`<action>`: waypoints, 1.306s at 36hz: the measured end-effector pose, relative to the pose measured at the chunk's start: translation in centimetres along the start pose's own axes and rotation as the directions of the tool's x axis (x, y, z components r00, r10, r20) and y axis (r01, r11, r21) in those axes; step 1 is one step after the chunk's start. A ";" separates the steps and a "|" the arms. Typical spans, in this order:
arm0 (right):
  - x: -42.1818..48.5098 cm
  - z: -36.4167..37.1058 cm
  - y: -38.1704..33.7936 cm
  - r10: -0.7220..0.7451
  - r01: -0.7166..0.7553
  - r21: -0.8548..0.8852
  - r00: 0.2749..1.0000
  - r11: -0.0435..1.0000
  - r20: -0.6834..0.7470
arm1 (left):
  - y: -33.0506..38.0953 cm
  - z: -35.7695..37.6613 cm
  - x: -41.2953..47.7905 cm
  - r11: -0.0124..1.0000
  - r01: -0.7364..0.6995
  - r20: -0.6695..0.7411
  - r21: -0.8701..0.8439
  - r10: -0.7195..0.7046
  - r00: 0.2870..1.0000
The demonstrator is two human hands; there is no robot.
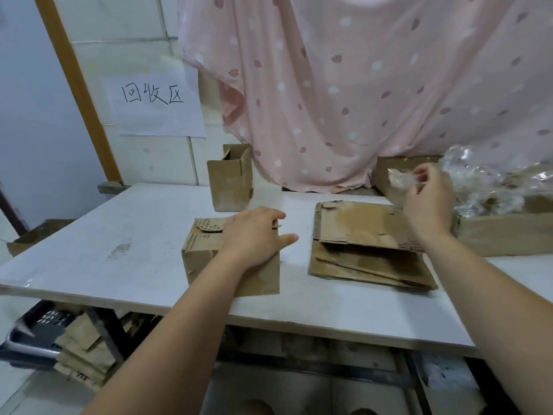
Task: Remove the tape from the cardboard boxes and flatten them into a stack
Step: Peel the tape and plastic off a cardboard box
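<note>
A small brown cardboard box [203, 259] stands near the front of the white table [119, 235], its top torn. My left hand [254, 235] lies on top of it, fingers curled over the far edge and thumb stretched to the right. To the right lies a stack of flattened boxes [368, 250]. My right hand [428, 199] is raised above the stack's far right corner and pinches a crumpled wad of clear tape [401, 178]. A taller open box [230, 181] stands upright at the back of the table.
A large cardboard tray [508, 235] at the right holds a heap of clear tape [484, 181]. A pink patterned cloth [359, 85] hangs behind. A paper sign [155, 103] is on the wall. A dark crate [39, 333] and cardboard sit under the table at left.
</note>
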State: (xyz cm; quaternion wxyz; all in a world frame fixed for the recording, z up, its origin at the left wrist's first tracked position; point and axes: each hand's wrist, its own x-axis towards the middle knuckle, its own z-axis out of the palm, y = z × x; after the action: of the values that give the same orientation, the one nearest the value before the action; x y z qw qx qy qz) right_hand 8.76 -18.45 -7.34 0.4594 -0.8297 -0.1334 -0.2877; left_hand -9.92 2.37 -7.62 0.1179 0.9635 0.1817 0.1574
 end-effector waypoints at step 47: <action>-0.3 0.8 -4.4 -0.347 0.405 -0.074 0.851 0.911 0.395 | -0.8 0.2 1.3 0.879 0.123 0.017 -0.460 -0.129 0.991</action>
State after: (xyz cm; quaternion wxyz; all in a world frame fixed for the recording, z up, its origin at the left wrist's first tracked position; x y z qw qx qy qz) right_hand 6.65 -15.39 -4.79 0.2946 -0.8596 -0.3558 -0.2185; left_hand -8.95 3.59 -7.71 0.3514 0.8931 0.2024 0.1947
